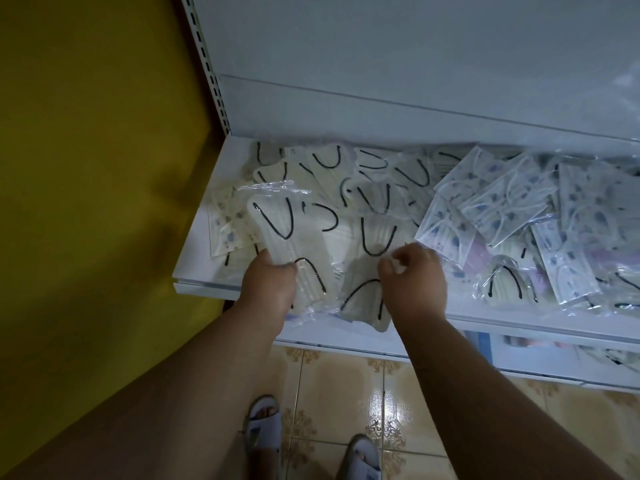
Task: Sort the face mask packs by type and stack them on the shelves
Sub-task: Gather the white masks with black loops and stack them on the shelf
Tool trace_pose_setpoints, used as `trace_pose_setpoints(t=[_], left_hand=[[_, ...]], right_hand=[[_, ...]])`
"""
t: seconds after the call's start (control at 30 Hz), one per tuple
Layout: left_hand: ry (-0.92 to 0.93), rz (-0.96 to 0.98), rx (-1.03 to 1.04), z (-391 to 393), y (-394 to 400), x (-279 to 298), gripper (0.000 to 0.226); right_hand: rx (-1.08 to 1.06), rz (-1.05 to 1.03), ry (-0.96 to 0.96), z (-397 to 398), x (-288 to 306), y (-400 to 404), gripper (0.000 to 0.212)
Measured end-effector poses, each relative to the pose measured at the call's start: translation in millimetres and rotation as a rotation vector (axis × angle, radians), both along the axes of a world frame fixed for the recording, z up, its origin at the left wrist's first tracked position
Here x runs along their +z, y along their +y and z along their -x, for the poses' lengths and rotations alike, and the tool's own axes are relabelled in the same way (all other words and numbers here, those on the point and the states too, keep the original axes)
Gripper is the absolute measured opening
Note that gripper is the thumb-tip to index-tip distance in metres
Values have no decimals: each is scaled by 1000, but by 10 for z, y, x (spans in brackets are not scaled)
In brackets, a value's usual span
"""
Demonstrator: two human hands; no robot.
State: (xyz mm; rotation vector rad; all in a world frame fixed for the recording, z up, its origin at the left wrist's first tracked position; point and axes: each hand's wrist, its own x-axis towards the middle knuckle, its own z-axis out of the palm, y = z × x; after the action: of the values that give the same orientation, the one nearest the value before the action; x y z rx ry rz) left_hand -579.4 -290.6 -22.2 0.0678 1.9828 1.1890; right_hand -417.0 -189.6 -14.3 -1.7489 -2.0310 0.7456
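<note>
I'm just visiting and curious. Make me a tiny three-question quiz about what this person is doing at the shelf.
1. True or false: the left hand holds a cream mask pack with black loops.
2. Where do the blue-patterned packs lie on the shelf: A left, B right?
3. Fill in: the right hand pinches another pack's ____.

Key: 1 true; 2 B; 3 plastic wrapper.
</note>
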Motion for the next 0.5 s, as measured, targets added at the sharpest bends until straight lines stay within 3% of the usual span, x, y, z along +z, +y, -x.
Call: trace_pose_setpoints(t=[0.07,0.2,0.37,0.47,0.5], left_hand=[[30,-8,-34,-45,-20,-31,12],[55,-29,-123,-149,-48,-6,16],[199,50,-163,-107,-100,41,22],[283,103,-185,-76,-104,98,17],[226,78,-188,-93,-92,119,12]], right_hand=[[-183,66,-2,-123,-51,-68,33],[-369,460,163,-129,-128,-175,43],[-522,759,753,-186,-77,-67,6],[-656,1030,1214,-281,5,-31,11],[-631,1073,1227,-284,37,-63,13]])
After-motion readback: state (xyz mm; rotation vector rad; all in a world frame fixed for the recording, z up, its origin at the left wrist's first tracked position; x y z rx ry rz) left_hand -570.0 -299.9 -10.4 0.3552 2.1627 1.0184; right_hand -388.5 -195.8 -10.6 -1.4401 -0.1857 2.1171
